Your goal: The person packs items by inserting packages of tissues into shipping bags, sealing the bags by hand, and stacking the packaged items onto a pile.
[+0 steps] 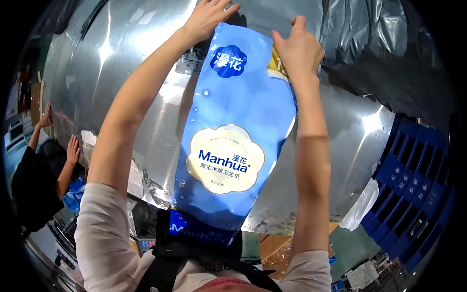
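Observation:
A long blue tissue pack [233, 102], printed "Manhua", lies on the shiny metal tabletop [160, 102]. Its near end reaches over the table's edge toward my body. At the far left corner of the pack is my left hand [209, 19], fingers stretched out and partly cut off by the top of the view. My right hand [299, 51] is at the upper right edge, beside a yellow printed patch [277, 63]. Its thumb and forefinger stand apart; the other fingers are hidden behind the hand.
Dark grey plastic sheeting [365, 31] lies bunched at the far right. Blue crates [408, 180] stand at the right. On the left, another person's hand [73, 150] rests at the table's edge. An open cardboard box [277, 250] is below the near edge.

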Available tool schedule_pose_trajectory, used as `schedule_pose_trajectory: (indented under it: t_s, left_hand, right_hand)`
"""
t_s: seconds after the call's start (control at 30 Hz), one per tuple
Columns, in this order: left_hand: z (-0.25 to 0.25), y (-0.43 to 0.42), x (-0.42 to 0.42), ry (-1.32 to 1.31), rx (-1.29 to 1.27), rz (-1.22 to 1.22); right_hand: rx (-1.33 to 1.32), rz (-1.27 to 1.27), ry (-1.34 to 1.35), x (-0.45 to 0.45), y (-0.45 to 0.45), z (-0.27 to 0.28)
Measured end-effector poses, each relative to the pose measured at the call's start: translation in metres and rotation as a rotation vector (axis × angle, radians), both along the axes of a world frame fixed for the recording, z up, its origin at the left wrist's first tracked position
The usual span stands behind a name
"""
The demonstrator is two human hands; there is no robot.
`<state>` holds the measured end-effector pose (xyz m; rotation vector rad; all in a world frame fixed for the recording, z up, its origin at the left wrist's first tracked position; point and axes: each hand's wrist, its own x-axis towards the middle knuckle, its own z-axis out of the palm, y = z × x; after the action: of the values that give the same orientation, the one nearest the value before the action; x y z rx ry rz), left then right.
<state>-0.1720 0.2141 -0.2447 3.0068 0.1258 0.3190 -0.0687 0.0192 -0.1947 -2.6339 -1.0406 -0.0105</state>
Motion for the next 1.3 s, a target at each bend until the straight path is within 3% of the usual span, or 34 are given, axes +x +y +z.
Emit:
schedule_pose_trajectory:
  t_s: [0.07,0.13,0.2,0.27,0.3,0.33,0.4,0.5,0.53,0.6,0.63,0.7,0.77,0.8,0.83,0.87,0.93,0.97,1.0,1.07,1.13,1.3]
  left_hand:
    - [0.008,0.002,0.018,0.039,0.018,0.022]
    - [0.019,-0.001,0.045,-0.180,-0.107,0.227]
    - [0.059,-0.017,0.068,-0.315,-0.039,0.133]
    - [0.094,-0.042,0.079,0.130,0.139,0.136]
    - [0.089,-0.047,0.073,-0.052,0.163,0.124]
    - [0.087,-0.042,0.069,-0.051,0.177,0.120]
    - [0.081,-0.024,0.047,0.240,0.158,0.139]
    - [0.074,0.004,-0.037,-0.138,0.121,0.092]
    - [0.062,-0.001,-0.052,-0.259,0.087,0.067]
    - [0.042,-0.023,-0.061,-0.478,-0.237,0.310]
    - [0.034,-0.029,-0.060,-0.487,-0.238,0.304]
    - [0.028,-0.035,-0.058,-0.722,-0.405,0.536]
    - [0.032,-0.033,-0.051,-0.761,-0.421,0.559]
    - [0.038,-0.031,-0.045,-0.799,-0.431,0.576]
    - [0.039,-0.033,-0.041,-0.781,-0.724,0.693]
    - [0.037,-0.031,-0.040,-0.779,-0.724,0.687]
    - [0.029,-0.028,-0.046,-0.427,-0.729,0.853]
    - [-0.002,-0.013,-0.055,-0.338,-0.600,0.700]
    - [-0.003,-0.014,-0.055,-0.335,-0.606,0.702]
    - [0.003,-0.018,-0.063,-0.061,-0.436,0.655]
    - [0.019,-0.034,-0.076,-0.052,-0.366,0.645]
    - [0.046,-0.075,-0.123,0.092,-0.336,0.649]
  right_hand:
    - [-0.006,-0.004,0.006,-0.003,0.002,0.002]
    - [0.019,0.002,-0.147,-0.009,0.008,0.002]
    - [-0.030,-0.058,-0.054,-0.016,0.024,0.014]
    - [0.176,-0.075,-0.160,-0.010,0.044,0.020]
    - [0.179,-0.048,-0.249,-0.002,0.046,0.019]
    - [0.191,-0.054,-0.247,0.009,0.044,0.020]
    - [-0.067,-0.120,-0.267,0.027,0.028,0.035]
    - [0.139,-0.201,-0.195,0.034,-0.031,0.018]
    - [0.362,-0.198,-0.168,0.024,-0.044,0.013]
    - [0.836,-0.172,-0.098,0.010,-0.052,0.005]
    - [0.920,-0.190,0.002,0.006,-0.052,-0.004]
    - [1.008,-0.199,0.097,0.007,-0.048,-0.020]
    - [1.330,-0.210,0.349,0.009,-0.043,-0.030]
    - [1.343,-0.205,0.343,0.013,-0.043,-0.032]
    - [1.132,-0.231,0.374,0.019,-0.048,-0.034]
    - [0.917,-0.258,0.406,0.022,-0.054,-0.038]
    - [0.937,-0.238,0.320,0.030,-0.052,-0.048]
    - [0.753,-0.303,0.267,0.026,-0.053,-0.033]
    - [0.571,-0.358,0.207,0.022,-0.055,-0.021]
    - [0.619,-0.357,0.116,0.017,-0.060,-0.041]
    - [0.304,-0.233,-0.079,0.003,-0.069,-0.042]
    - [-0.134,-0.033,0.072,-0.047,-0.116,0.001]
